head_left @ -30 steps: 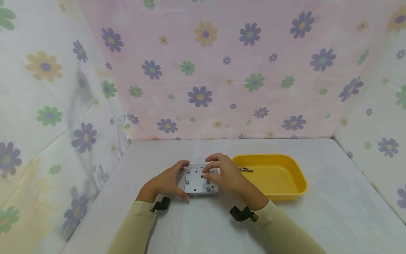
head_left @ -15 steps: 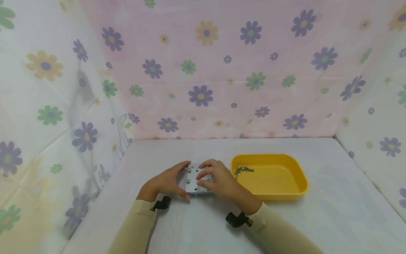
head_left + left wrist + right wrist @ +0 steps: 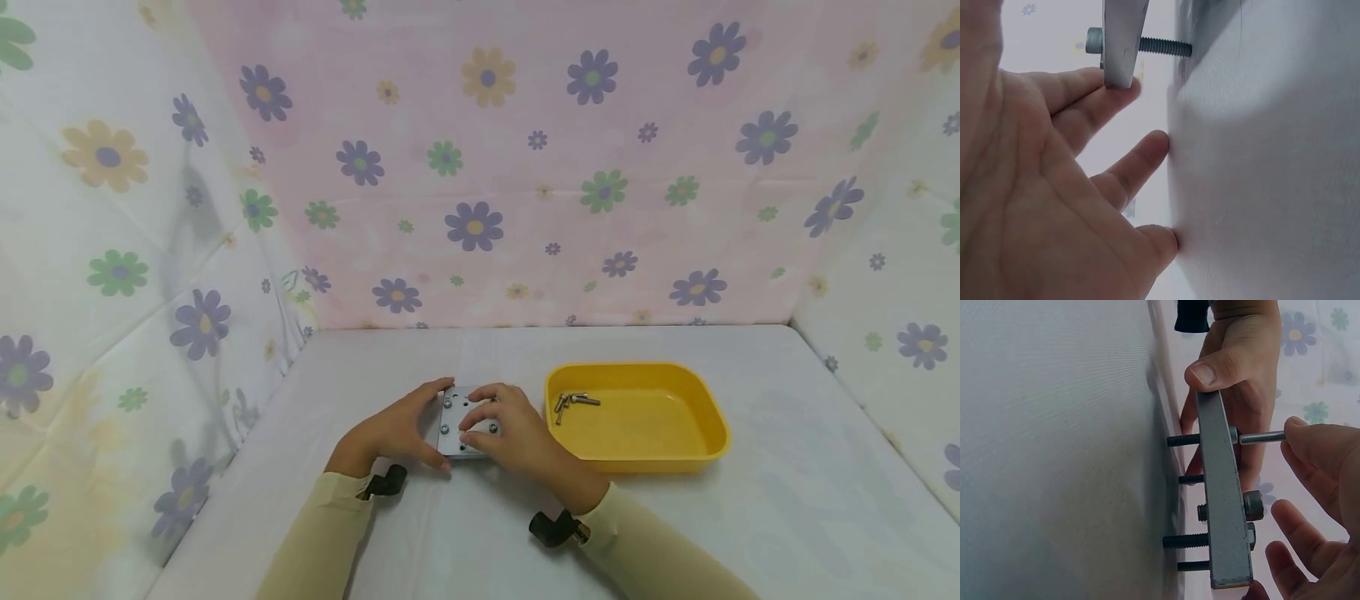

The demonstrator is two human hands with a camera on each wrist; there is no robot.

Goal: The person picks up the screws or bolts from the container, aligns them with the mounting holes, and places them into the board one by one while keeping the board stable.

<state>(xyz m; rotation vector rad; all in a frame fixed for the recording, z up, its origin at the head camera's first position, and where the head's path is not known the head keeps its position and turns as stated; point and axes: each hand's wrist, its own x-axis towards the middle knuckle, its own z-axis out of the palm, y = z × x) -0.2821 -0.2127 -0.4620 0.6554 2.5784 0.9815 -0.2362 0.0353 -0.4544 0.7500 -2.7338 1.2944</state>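
A silver metal plate [image 3: 453, 417] with drilled holes is raised over the table on several bolts standing through it. My left hand [image 3: 393, 429] holds its left side, thumb at the near edge and fingers at the far edge. Above the plate, my right hand [image 3: 517, 429] pinches a small threaded bolt [image 3: 1262, 437] between thumb and index finger, its tip pointing at the plate's top face. A socket-head bolt [image 3: 1094, 40] shows in the left wrist view, its thread [image 3: 1166, 47] out below the plate. Under the right fingers, the plate's right part is partly hidden.
Right of the plate stands a yellow tray [image 3: 645, 425], with several loose bolts [image 3: 583, 401] in its left end. White cloth covers the table [image 3: 480, 542]. Flowered curtains [image 3: 525, 167] enclose the back and sides. A black wrist camera [image 3: 551, 529] juts from each sleeve.
My right hand has moved left and slightly nearer over the plate, uncovering more bolts in the tray. My left hand keeps its hold on the plate with hardly any movement.
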